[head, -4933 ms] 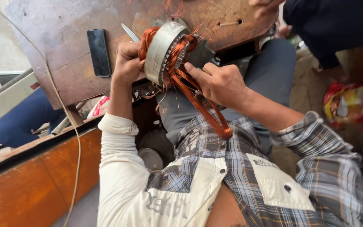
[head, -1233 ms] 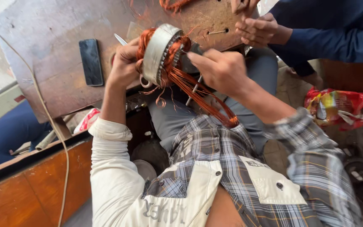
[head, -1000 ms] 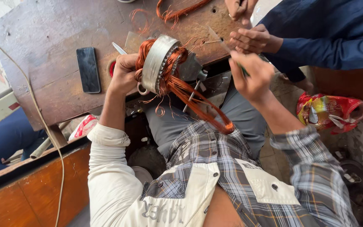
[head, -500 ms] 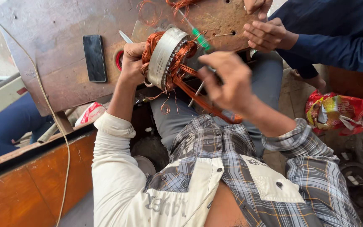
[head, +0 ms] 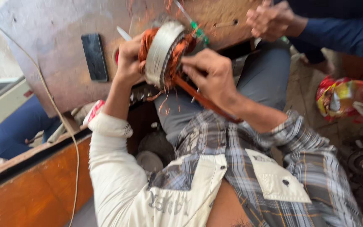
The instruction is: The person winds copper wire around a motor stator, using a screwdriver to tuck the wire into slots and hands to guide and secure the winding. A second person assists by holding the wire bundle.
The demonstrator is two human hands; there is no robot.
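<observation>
Work piece: a grey metal stator ring (head: 161, 52) packed with copper windings (head: 147, 42), held upright on edge at the near edge of the bench (head: 55, 63), over the person's lap.
Left hand: left hand (head: 127, 59) clenched around the ring's far side, steadying it.
Right hand: right hand (head: 209, 73) pinched tight on the coil bundle at the ring's near face; whether it also holds the thin tool with a green handle (head: 198, 31) sticking up behind the ring, I cannot tell.
Progress: windings already sit in the ring on both faces; a long orange coil loop (head: 206, 103) trails loose down toward the checked shirt, so it looks partly wound, with that loop left to seat.
Nearby: a dark phone (head: 94, 56) lies flat on the bench, left of the ring; another person's clasped hands (head: 269, 21) are at the far right corner.
</observation>
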